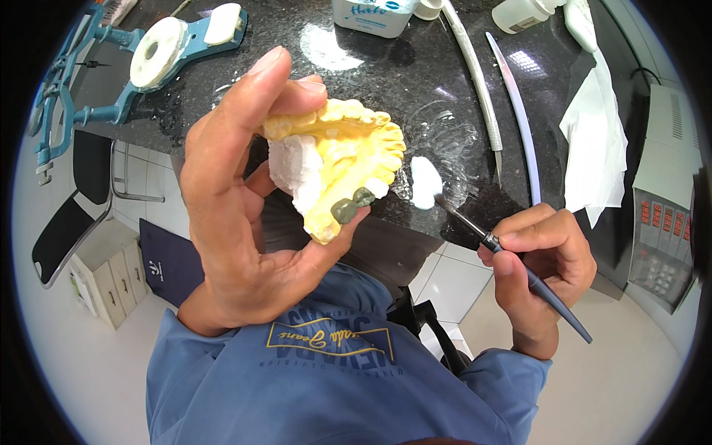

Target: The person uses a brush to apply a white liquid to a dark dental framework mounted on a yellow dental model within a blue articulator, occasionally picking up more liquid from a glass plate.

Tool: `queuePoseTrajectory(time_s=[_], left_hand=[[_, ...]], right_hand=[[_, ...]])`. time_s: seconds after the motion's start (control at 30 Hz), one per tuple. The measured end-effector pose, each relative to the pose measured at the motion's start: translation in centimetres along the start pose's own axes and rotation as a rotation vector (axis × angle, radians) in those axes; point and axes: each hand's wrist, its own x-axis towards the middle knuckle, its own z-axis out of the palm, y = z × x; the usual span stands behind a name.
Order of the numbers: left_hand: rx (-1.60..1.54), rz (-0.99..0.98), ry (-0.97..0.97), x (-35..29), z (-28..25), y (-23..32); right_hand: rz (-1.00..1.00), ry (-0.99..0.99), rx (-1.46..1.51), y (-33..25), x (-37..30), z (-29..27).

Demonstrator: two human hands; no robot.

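My left hand (226, 215) holds up a yellow dental cast (360, 137), its fingers at one end and its thumb under the opposite side. White plaster (295, 172) fills part of the cast near the palm. Two dark grey-green crown shapes (344, 211) sit along the tooth row by the thumb, with a white tooth beside them. In my right hand (549, 252), a thin dark-handled brush (555, 298) is pinched between thumb and fingers. Its tip meets the edge of a white paste blob (426, 182) on the black speckled counter (259, 44).
A blue dental articulator (174, 55) with white plaster mounts stands at the far left. Behind the cast is a white container (374, 18). A knife with a pale handle (475, 74), a lilac curved tool (521, 111) and white tissue (597, 144) lie right, near a display unit (660, 222).
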Motion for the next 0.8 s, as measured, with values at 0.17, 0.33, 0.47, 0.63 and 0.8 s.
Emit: queuePoseTrajectory(time_s=[0.17, 0.33, 0.47, 0.63, 0.8], left_hand=[[0.006, -0.020, -0.009, 0.0, -0.1, 0.2], [0.003, -0.021, -0.015, 0.0, -0.2, 0.2], [0.035, 0.007, -0.016, 0.0, -0.1, 0.1], [0.088, 0.029, 0.003, -0.1, 0.2, -0.1], [0.145, 0.071, -0.012, 0.0, 0.0, -0.5]], right_hand=[[-0.010, -0.023, -0.036, -0.2, 0.2, 0.2], [-0.124, -0.015, 0.124, 0.0, 0.0, 0.2], [-0.322, -0.082, 0.114, -0.3, 0.1, 0.6], [-0.419, -0.002, 0.025, -0.3, -0.1, 2.6], [-0.441, 0.017, -0.019, 0.3, -0.3, 3.0]])
